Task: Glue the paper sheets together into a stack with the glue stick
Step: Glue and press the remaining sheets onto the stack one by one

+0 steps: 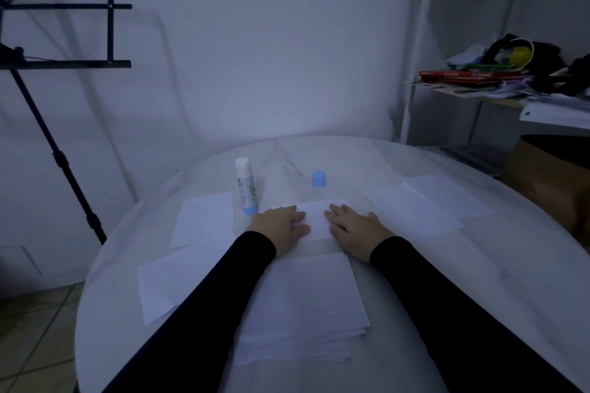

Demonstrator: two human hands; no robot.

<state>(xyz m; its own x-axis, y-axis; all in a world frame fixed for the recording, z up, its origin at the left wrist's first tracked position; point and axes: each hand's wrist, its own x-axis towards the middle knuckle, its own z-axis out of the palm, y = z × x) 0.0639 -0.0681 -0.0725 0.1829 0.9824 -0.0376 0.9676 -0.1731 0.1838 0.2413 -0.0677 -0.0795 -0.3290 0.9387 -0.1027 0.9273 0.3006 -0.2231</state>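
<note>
White paper sheet [314,217] under two flat hands [319,226].

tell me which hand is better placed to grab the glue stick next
Left, probably. The uncapped glue stick stands upright just beyond and left of the left hand. The right hand lies flat on the small sheet, and would have to cross over the left.

Glue stick [246,186] label – print blurred, unreadable; red books [469,76] on shelf – lettering illegible.
</note>
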